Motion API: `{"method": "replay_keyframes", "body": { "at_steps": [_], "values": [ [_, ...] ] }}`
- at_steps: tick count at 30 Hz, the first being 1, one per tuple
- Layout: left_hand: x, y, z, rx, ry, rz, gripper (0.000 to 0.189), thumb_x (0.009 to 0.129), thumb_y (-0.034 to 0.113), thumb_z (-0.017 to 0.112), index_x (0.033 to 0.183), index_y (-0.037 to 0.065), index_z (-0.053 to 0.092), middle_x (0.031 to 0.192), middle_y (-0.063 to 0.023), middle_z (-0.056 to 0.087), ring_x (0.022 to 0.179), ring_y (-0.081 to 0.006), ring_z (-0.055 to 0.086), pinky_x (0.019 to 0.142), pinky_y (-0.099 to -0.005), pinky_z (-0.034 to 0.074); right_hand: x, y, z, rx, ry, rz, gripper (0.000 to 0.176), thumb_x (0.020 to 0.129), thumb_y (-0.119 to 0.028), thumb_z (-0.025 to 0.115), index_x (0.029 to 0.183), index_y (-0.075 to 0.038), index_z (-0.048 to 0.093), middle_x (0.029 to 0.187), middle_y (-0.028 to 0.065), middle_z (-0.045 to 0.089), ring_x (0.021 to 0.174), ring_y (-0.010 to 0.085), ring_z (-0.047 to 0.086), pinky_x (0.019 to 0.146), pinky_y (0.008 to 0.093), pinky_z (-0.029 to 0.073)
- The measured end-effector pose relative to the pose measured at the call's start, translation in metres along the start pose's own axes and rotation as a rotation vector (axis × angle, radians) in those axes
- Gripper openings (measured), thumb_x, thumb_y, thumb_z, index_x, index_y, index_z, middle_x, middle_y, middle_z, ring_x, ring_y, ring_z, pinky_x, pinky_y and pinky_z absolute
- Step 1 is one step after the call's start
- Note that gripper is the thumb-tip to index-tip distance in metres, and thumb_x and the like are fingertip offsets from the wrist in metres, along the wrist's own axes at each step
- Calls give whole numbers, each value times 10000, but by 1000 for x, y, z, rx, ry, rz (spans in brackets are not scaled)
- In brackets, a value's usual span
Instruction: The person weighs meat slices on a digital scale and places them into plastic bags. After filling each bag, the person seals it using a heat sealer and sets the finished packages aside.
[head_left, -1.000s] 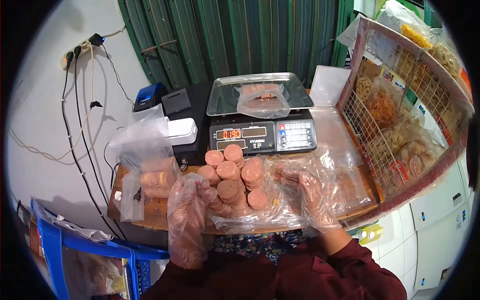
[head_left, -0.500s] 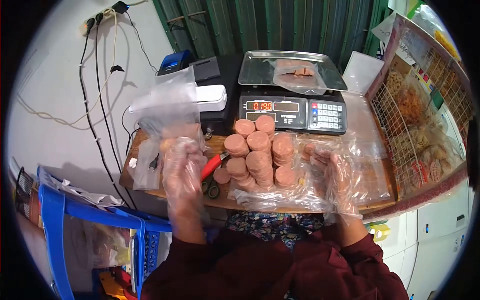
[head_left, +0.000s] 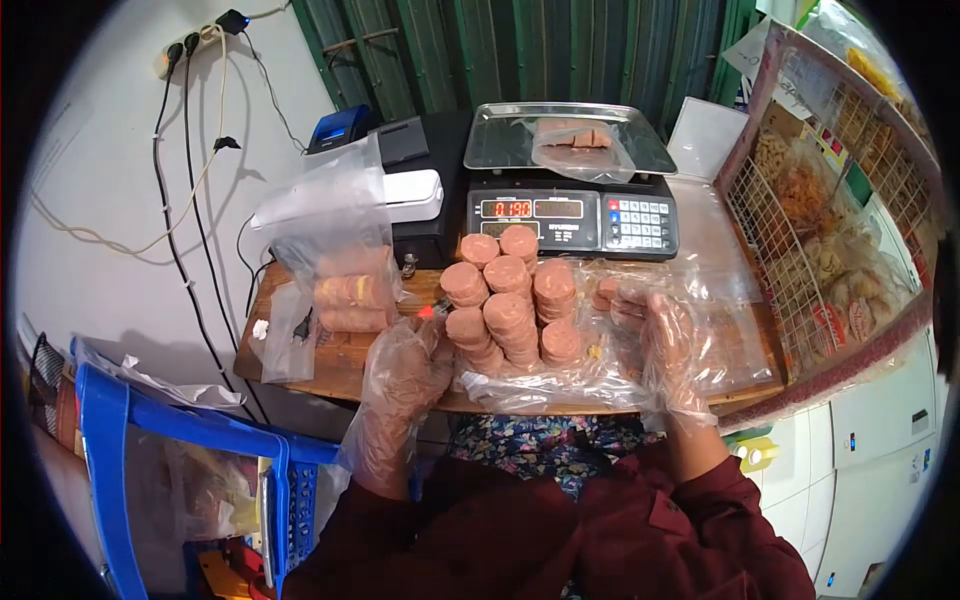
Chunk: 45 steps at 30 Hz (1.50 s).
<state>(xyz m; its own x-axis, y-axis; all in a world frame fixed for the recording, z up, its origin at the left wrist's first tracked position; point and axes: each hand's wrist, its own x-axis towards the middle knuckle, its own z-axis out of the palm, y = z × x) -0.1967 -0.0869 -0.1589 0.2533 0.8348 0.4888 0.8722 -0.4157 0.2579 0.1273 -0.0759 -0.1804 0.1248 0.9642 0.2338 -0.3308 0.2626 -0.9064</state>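
Stacks of round pink meat slices [head_left: 510,318] stand on clear plastic film [head_left: 560,392] at the table's middle. My left hand [head_left: 402,368], in a clear plastic glove, is just left of the stacks, its fingers curled near a red handle [head_left: 430,311]; what they hold, if anything, is hidden. On the right, my gloved right hand [head_left: 668,345] has its fingers against a few slices [head_left: 618,298] lying on their side. Rows of slices [head_left: 355,292] lie by an open plastic bag [head_left: 325,215] at the left. A bag of slices [head_left: 580,148] rests on the scale tray [head_left: 490,142].
A digital scale [head_left: 575,222] shows 0190 behind the stacks. Beside it are a white device [head_left: 412,195] and a blue-black device [head_left: 340,130]. A wire rack [head_left: 775,215] with bagged food borders the right. A blue plastic chair [head_left: 105,450] stands at the lower left.
My left hand has moved right and down, from the bagged rows of slices to beside the stacks, over the red handle. My right hand has barely moved. The view has shifted slightly.
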Motion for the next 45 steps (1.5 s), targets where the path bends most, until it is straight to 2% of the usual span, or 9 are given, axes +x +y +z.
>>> {"method": "replay_keyframes", "body": {
  "at_steps": [9, 17, 18, 21, 29, 35, 39, 42, 45],
  "values": [
    [28, 35, -59, -287, 233, -229, 153, 819, 101, 706, 953, 34, 677, 946, -169, 707, 844, -352, 693, 762, -441, 560, 10, -19, 7, -18, -3, 68, 393, 1006, -303, 592, 1139, 61, 660, 1085, 164, 707, 987, 230, 692, 878, 333, 549],
    [98, 99, -57, -395, 248, 543, 216, 797, 113, 696, 968, -14, 663, 1044, -172, 689, 960, -325, 669, 865, -393, 533, 35, -81, 68, -31, -269, 71, 380, 973, -238, 659, 1243, 20, 589, 1092, 98, 667, 956, 183, 680, 839, 298, 561],
    [102, 114, -63, -854, 70, 269, 274, 823, 142, 659, 1031, -36, 655, 1089, -197, 668, 1003, -351, 652, 881, -409, 518, 39, -85, 69, 6, -295, 160, 371, 965, -236, 668, 1234, 9, 595, 1080, 91, 668, 938, 174, 677, 832, 295, 559],
    [122, 107, -59, -560, -29, 479, 403, 851, 133, 733, 1191, -45, 610, 1179, -156, 643, 1119, -221, 614, 956, -326, 487, 48, -86, 73, 61, -310, 245, 340, 955, -209, 672, 1218, -6, 599, 1048, 78, 670, 900, 159, 673, 809, 295, 559],
    [160, 84, -41, -786, -97, 113, 499, 866, 204, 741, 1245, -81, 586, 1101, -162, 655, 979, -206, 645, 867, -330, 518, 97, -83, 64, 113, -134, 239, 320, 937, -48, 630, 1218, 34, 503, 1106, 140, 649, 909, 212, 699, 764, 309, 603],
    [227, 40, -12, -592, -56, -48, 549, 862, 278, 733, 1233, -98, 583, 1019, -166, 680, 927, -189, 656, 814, -302, 513, 178, -49, 71, -377, 33, -113, 150, 848, -1, 615, 990, 11, 660, 905, 115, 710, 843, 215, 714, 710, 362, 582],
    [247, 55, 1, -362, -31, -53, 385, 847, 243, 657, 1145, 0, 656, 1019, -258, 695, 1002, -388, 681, 870, -396, 528, 193, -39, 90, -663, 35, -393, 39, 846, -13, 674, 878, 8, 668, 846, 105, 713, 768, 197, 691, 700, 300, 547],
    [258, 50, 16, -357, 16, -13, 312, 841, 197, 667, 1026, -52, 635, 752, -115, 662, 731, -169, 670, 684, -322, 524, 194, -38, 93, -950, 73, -554, 92, 834, -37, 634, 893, 3, 692, 817, 208, 687, 774, 305, 696, 722, 390, 522],
    [263, 43, 30, -487, -7, -112, 232, 846, 202, 641, 966, 3, 635, 812, -187, 700, 815, -334, 711, 753, -388, 549, 198, -37, 95, -1061, 54, -652, 118, 839, -100, 649, 878, -40, 743, 842, 216, 705, 853, 407, 687, 732, 462, 535]
  ]
}}
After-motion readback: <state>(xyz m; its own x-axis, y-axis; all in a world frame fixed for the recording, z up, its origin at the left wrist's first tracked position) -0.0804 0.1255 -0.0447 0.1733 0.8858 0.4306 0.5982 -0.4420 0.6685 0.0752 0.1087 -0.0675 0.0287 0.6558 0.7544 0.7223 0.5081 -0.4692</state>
